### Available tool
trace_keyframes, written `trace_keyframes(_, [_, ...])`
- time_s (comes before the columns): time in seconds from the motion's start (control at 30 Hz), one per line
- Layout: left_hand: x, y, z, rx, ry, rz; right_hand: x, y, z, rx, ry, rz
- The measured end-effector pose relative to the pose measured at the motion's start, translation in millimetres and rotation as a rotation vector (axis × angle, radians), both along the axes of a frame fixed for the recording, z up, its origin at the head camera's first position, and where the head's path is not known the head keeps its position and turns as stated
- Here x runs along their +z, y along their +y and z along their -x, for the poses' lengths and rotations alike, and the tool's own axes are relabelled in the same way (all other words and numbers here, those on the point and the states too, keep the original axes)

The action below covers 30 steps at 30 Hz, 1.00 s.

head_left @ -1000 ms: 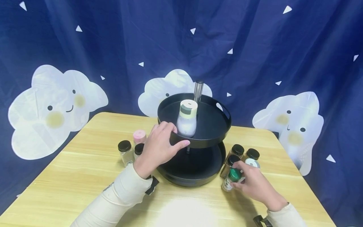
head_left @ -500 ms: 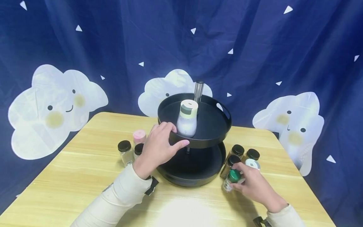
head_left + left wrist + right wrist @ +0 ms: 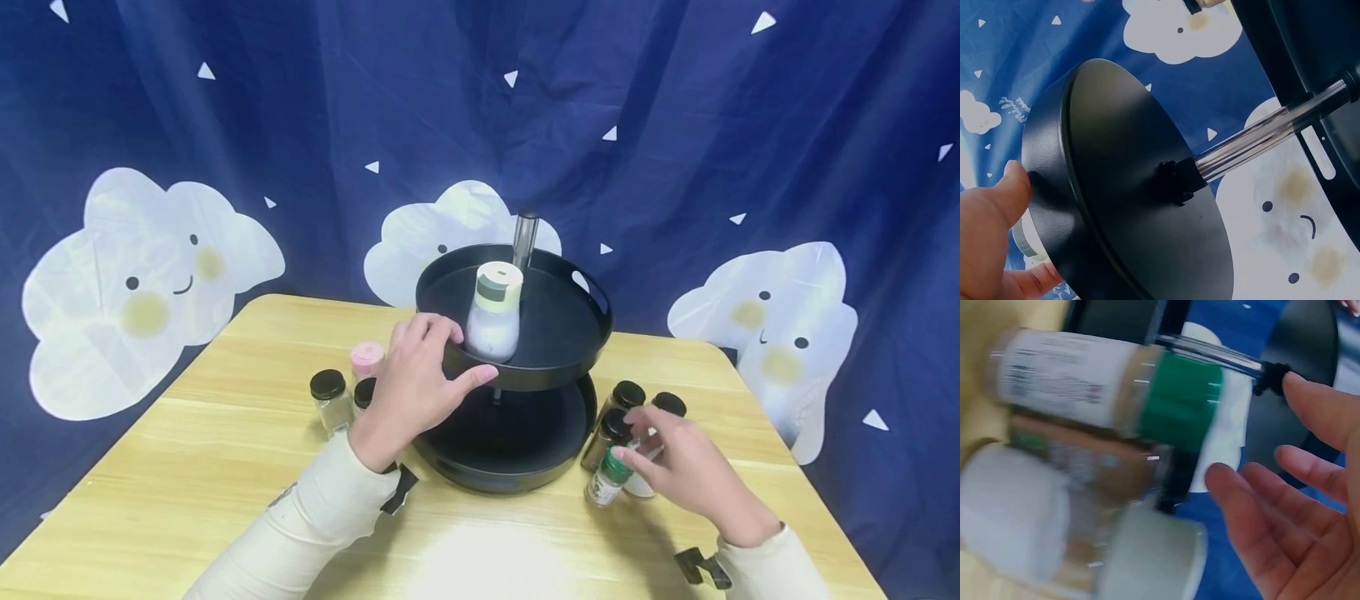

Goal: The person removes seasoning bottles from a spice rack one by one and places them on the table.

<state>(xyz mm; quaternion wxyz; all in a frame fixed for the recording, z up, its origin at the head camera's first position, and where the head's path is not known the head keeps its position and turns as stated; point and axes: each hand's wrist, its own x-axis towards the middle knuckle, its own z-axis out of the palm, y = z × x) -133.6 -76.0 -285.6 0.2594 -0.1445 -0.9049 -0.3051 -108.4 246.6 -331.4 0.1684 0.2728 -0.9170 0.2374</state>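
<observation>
My left hand [image 3: 414, 392] grips the near-left rim of the upper level of a black two-tier round tray [image 3: 558, 329], fingers over the edge and thumb against its outer wall. On that level stands a bottle of white contents [image 3: 492, 325] with a pale lid. To the right of the tray, my right hand [image 3: 697, 471] hovers behind a small green-capped spice jar [image 3: 602, 488]. In the right wrist view its fingers are spread and apart from the green cap [image 3: 1182, 400]. A white-lidded jar [image 3: 1147, 556] stands beside that jar, mostly hidden by my hand in the head view.
Several black-lidded jars [image 3: 614, 427] cluster right of the tray, near my right hand. Left of it are black-lidded jars [image 3: 330, 400] and a pink-lidded one [image 3: 367, 358], partly behind my left forearm. The wooden table [image 3: 187, 467] ends before a blue curtain [image 3: 637, 67].
My right hand has let go of the green-capped jar and moved slightly right and up, over the white-lidded jar. My left hand stays on the tray rim.
</observation>
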Motion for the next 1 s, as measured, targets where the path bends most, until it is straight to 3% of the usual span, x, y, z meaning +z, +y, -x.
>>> trace_keyframes(0.2, [5.8,1.1,3.6,0.009,0.045,-0.016,20.0,-17.0,14.0,0.022,0.283,0.148])
trace_keyframes(0.33, [13.8,4.0,8.2,-0.019,0.103,-0.045,31.6,-35.8,23.0,0.024,0.41,0.242])
trace_keyframes(0.53, [26.8,12.3,17.3,-0.048,0.063,-0.11,37.4,-60.2,34.7,0.07,0.42,0.301])
trace_keyframes(0.73, [32.2,20.4,26.2,-0.059,-0.004,-0.113,35.2,-71.5,39.4,0.086,0.407,0.3])
trace_keyframes(1.0, [31.7,26.3,34.3,-0.022,0.052,-0.111,34.0,-71.2,38.7,0.098,0.388,0.315])
